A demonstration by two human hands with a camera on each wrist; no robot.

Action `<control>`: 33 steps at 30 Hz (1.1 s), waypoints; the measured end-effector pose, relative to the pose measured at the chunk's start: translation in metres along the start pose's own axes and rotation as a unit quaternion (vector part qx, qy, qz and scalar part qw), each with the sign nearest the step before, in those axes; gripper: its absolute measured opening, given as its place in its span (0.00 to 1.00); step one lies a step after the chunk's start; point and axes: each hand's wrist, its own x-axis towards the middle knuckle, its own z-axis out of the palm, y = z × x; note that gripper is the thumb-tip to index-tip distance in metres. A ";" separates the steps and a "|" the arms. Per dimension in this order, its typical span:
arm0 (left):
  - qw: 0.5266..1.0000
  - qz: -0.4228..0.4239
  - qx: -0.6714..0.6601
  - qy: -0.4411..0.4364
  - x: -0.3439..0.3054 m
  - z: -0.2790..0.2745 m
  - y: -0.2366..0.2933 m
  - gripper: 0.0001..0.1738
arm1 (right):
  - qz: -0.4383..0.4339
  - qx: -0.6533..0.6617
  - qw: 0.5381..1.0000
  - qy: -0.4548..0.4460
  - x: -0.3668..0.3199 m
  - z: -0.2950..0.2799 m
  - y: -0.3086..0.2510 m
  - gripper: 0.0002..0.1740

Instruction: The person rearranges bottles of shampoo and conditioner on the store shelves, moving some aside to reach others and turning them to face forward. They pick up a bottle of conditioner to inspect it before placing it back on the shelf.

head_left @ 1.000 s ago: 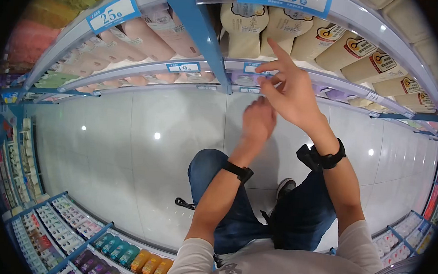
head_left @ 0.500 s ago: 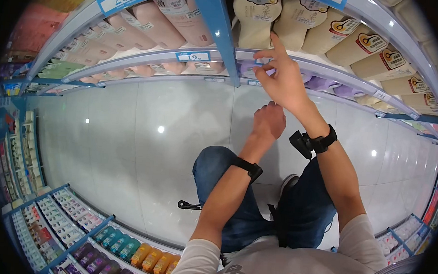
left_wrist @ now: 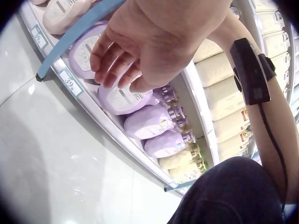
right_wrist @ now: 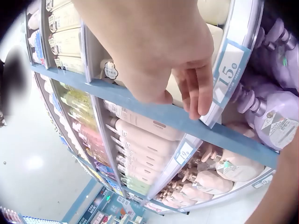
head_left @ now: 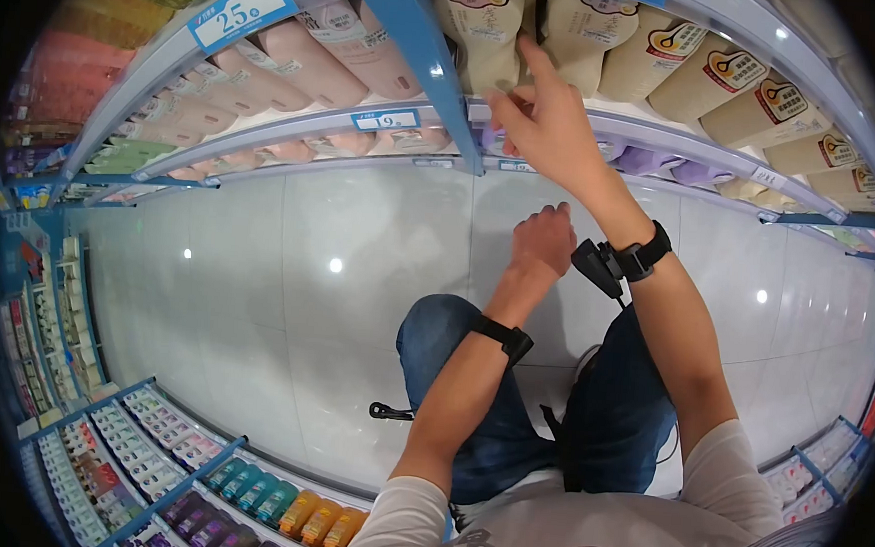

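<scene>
In the head view the right hand (head_left: 556,135) reaches up to a row of cream bottles (head_left: 616,59), index finger straight and the others bent. Its fingertip lies at the gap between a cream bottle (head_left: 480,35) on the left and its neighbour; whether it touches either is unclear. Seen from the right wrist, the fingers of this hand (right_wrist: 191,74) point down by the shelf edge, partly hiding a cream bottle. The left hand (head_left: 545,242) hangs lower over the floor, holding nothing. In the left wrist view, its fingers (left_wrist: 112,65) curl loosely in front of purple bottles (left_wrist: 147,122).
A blue shelf upright (head_left: 426,57) stands left of the cream bottles, with pink bottles (head_left: 295,69) beyond it. Purple bottles (head_left: 650,162) fill the lower shelf. Bent knees (head_left: 439,334) are below the hands. Teal and orange bottles (head_left: 317,522) line the shelf behind.
The right hand has moved left and up, its index fingertip now between the first two cream bottles, where a gap shows. The left hand has shifted slightly right. The head view has shifted a little.
</scene>
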 end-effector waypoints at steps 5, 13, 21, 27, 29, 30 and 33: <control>0.994 0.089 -0.048 0.032 -0.005 0.009 0.000 0.18 | -0.026 -0.025 0.989 0.146 0.024 0.016 -0.010 0.42; 0.941 0.234 -0.038 0.241 0.000 0.082 -0.042 0.14 | -0.036 -0.105 0.967 0.229 0.034 0.029 -0.013 0.32; 0.991 0.109 0.063 0.052 -0.007 0.042 -0.032 0.10 | -0.092 -0.128 0.955 0.251 0.035 0.032 0.003 0.27; 0.991 0.132 0.022 0.018 -0.006 0.040 -0.023 0.13 | -0.061 -0.132 0.971 0.188 0.032 0.014 -0.007 0.24; 0.985 0.154 0.032 0.077 -0.005 0.050 -0.022 0.11 | -0.056 -0.131 0.975 0.170 0.033 0.009 -0.007 0.23; 0.974 0.174 0.043 0.137 -0.004 0.058 -0.026 0.12 | -0.056 -0.132 0.975 0.170 0.032 0.009 -0.007 0.23; 0.985 0.152 0.069 0.038 -0.002 0.071 -0.036 0.14 | -0.043 -0.116 0.976 0.178 0.029 0.008 -0.007 0.20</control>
